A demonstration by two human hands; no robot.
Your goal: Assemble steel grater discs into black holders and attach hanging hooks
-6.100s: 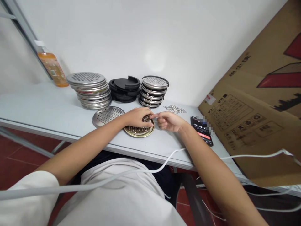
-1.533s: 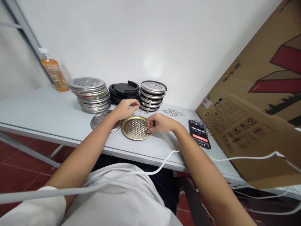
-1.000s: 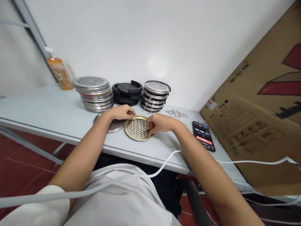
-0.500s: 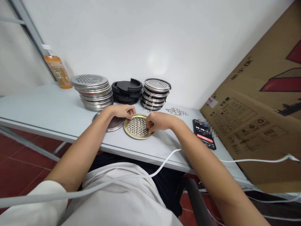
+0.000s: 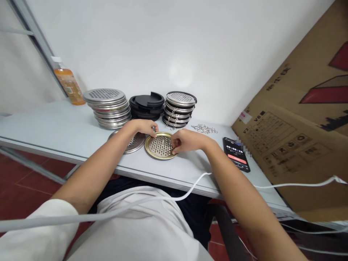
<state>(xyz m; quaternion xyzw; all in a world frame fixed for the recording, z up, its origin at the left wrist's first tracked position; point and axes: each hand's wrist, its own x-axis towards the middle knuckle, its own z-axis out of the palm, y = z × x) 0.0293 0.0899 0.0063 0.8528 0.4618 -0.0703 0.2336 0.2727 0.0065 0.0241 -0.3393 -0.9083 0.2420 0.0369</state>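
A round gold-rimmed grater plate (image 5: 160, 147) with rows of raised holes lies on the table in front of me. My left hand (image 5: 146, 127) pinches its rim at the upper left, the thumb on the edge. On the right side, my right hand (image 5: 184, 140) has its fingers curled round the rim; the fingertips are partly hidden. A second, silver-grey grater plate (image 5: 137, 143) lies just left of the gold one, partly covered by my left forearm.
Behind stand a stack of silver grater plates (image 5: 104, 95), black plastic rings (image 5: 146, 101) and a stack of black-ringed plates (image 5: 181, 98). Wire clips (image 5: 203, 128), a phone (image 5: 236, 154) and a cardboard box (image 5: 296, 145) are at right. A white cable (image 5: 187, 194) crosses my lap; a bottle (image 5: 69, 85) stands far left.
The gold-rimmed grater plate and both hands have shifted slightly to the right in view. Both hands stay at its rim. The camera has tilted a little.
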